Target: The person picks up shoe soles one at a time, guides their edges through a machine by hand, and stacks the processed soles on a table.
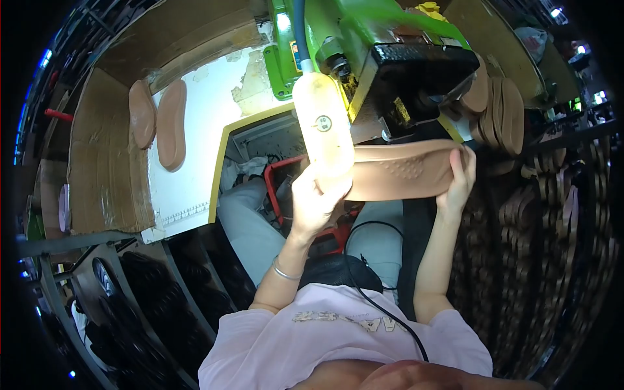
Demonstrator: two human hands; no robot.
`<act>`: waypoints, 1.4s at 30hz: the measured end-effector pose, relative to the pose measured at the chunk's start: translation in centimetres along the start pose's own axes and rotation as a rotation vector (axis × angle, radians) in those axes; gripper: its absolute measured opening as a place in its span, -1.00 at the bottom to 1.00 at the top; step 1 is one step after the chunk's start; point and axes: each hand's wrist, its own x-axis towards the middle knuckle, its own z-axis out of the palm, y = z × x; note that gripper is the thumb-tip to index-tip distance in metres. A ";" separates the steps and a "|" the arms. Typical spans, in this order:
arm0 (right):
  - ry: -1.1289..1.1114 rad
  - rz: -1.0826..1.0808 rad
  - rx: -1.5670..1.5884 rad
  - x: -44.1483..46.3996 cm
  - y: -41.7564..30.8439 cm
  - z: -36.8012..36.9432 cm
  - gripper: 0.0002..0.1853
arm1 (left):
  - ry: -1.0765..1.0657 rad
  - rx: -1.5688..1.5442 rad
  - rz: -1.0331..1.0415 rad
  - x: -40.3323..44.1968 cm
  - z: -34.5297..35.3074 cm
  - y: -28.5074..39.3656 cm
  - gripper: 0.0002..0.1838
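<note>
My left hand (pixel 314 203) grips the near end of a pale, brightly lit sole (pixel 323 133) with a round printed mark. This sole stands upright in view, its top under a lamp on a grey cable. A brown sole (pixel 403 170) with a raised dotted patch lies crosswise to the right, its left end behind the pale one. My right hand (pixel 459 179) holds its right end, fingers over the edge. Whether my left hand also touches the brown sole is hidden.
A green machine (pixel 403 26) with a black housing (pixel 422 71) stands ahead. Two brown soles (pixel 171 127) lie on the white board (pixel 201 117) beside cardboard (pixel 110 143). More soles (pixel 506 117) stand at the right, and racks flank both sides.
</note>
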 end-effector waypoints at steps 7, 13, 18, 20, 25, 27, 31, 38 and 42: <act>-0.248 0.140 0.171 0.2 2.4 5.0 -0.76 | 0.180 0.006 -0.025 -1.6 -3.9 2.9 -0.60; -0.397 0.226 0.198 -3.7 3.9 8.6 -0.71 | 0.290 -0.069 -0.124 -5.8 -9.4 4.0 -0.58; -0.561 0.170 0.019 -4.7 2.9 10.3 -0.69 | 0.204 -0.122 -0.400 -10.5 -12.0 1.3 -0.52; -0.584 0.090 -0.081 -4.6 3.1 10.7 -0.70 | -0.095 0.075 -0.546 -10.5 -12.3 0.1 -0.47; -0.487 0.087 -0.145 -4.6 3.6 10.5 -0.67 | -0.231 0.245 -0.125 -2.0 -3.2 0.3 -0.50; -0.365 -0.013 -0.190 -5.1 4.5 9.0 -0.68 | -0.069 0.333 0.006 1.3 -0.3 -0.4 -0.73; -0.530 0.241 -0.208 -11.1 5.3 2.9 -0.48 | -0.034 0.395 -0.034 1.5 1.0 -2.0 -0.81; -0.519 0.761 -0.170 -18.5 6.3 -3.4 -0.50 | 0.054 0.279 0.022 1.0 2.5 -2.0 -0.78; -0.455 0.702 -0.052 -18.2 6.9 -3.4 -0.48 | 0.072 0.365 0.113 1.6 2.2 -1.8 -0.78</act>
